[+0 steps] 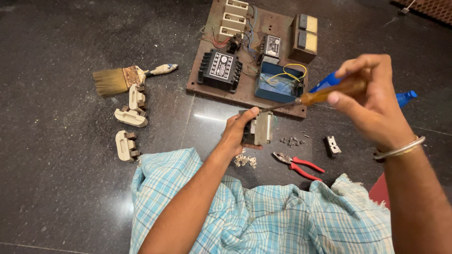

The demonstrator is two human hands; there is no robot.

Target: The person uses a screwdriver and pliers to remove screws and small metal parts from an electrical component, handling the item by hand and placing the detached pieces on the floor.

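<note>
My left hand (pixel 238 130) grips a small grey and cream electrical part (pixel 260 128), holding it upright on the dark floor. My right hand (pixel 372 101) holds a screwdriver (pixel 325 94) with an amber handle; its thin shaft points left and down to the top of the part. A silver bangle sits on my right wrist. Behind the part lies a brown wooden board (pixel 249 89) carrying black and cream electrical units, an open blue box (pixel 278 83) and loose wires.
Red-handled pliers (pixel 299 164) and small loose metal pieces (pixel 292 140) lie near my knees. Three cream fuse carriers (pixel 129 117) and a paintbrush (pixel 122 77) lie at left. A blue tool (pixel 405 97) and a small black part (pixel 332 145) lie at right. Blue checked cloth (pixel 263 211) covers my legs.
</note>
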